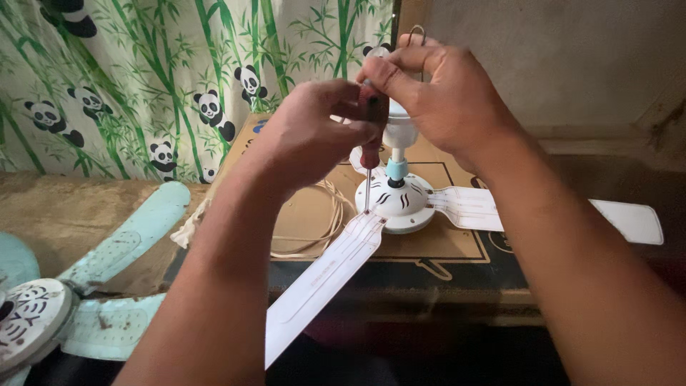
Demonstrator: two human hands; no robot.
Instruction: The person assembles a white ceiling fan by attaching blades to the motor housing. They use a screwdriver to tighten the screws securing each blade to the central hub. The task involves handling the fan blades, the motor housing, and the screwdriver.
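Head view, left hand and right hand both gripping upright screwdriver over white fan

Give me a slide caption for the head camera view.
Both hands steady a screwdriver on a white ceiling fan.

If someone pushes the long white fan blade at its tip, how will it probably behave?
The white blade looks thin and flat, so it probably flexes. Its tip overhangs the cardboard box, so the fan hub may turn or tip.
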